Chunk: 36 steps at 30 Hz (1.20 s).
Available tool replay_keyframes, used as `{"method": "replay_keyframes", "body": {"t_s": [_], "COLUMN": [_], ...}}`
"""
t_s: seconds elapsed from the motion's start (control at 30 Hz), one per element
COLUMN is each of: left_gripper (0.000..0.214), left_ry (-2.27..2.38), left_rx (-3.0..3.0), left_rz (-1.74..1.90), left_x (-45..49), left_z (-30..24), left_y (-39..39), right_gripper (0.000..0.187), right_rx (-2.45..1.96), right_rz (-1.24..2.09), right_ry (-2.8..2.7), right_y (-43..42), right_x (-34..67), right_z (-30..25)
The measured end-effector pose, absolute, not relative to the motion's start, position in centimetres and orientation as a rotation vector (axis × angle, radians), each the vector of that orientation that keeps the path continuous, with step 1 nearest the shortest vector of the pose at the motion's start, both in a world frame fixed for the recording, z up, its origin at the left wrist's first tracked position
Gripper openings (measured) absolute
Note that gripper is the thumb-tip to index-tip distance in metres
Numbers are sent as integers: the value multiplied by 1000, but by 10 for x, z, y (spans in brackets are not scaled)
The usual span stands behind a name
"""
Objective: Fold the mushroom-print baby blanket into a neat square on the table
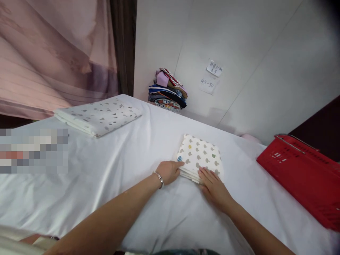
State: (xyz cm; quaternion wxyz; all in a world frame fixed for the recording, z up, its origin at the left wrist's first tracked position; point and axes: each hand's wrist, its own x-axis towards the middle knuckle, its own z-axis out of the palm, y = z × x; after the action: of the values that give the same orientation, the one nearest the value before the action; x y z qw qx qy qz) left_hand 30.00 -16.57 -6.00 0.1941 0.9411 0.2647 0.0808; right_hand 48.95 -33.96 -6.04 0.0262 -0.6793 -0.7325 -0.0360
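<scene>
Printed cloth (199, 153) is lying on white-covered worktop (148, 148), seeming light, soft, best taken by its near folded edge; left hand (169, 172) is resting half-curled at near-left corner, grip unclear; right hand (216, 188) is lying open on top, grasping nothing.

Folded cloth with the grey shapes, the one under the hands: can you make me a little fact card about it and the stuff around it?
Folded cloth: white, with grey shapes and a few coloured ones
Left hand: touching its near left corner; bracelet around the wrist
Right hand: fingers on its near edge, towards the right
Underneath: white sheet, wrinkled
To the left: larger folded cloth, white with dark prints
To the right: red basket
Near the wall: pile of clothes
</scene>
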Motion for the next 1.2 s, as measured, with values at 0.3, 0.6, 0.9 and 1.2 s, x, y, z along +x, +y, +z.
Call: {"method": "replay_keyframes", "body": {"t_s": [0.3,0.6,0.9,1.2], "left_gripper": [38,23,15,13], "left_ry": [717,303,441,563], "left_rx": [2799,2729,2675,2526], "left_rz": [404,794,772,879], "left_x": [295,300,307,313], "left_z": [-53,-61,-67,-64], "left_y": [-163,-161,-165,-171], "right_gripper": [35,25,25,36], "right_rx": [-2031,-2103,-2171,-2198], "right_rz": [-192,-77,-71,-133], "right_ry": [-2009,-1926,-2168,-2094], "right_y": [-359,-320,-311,-314], "right_x": [493,478,478,475], "right_z": [-49,-39,-29,-23]}}
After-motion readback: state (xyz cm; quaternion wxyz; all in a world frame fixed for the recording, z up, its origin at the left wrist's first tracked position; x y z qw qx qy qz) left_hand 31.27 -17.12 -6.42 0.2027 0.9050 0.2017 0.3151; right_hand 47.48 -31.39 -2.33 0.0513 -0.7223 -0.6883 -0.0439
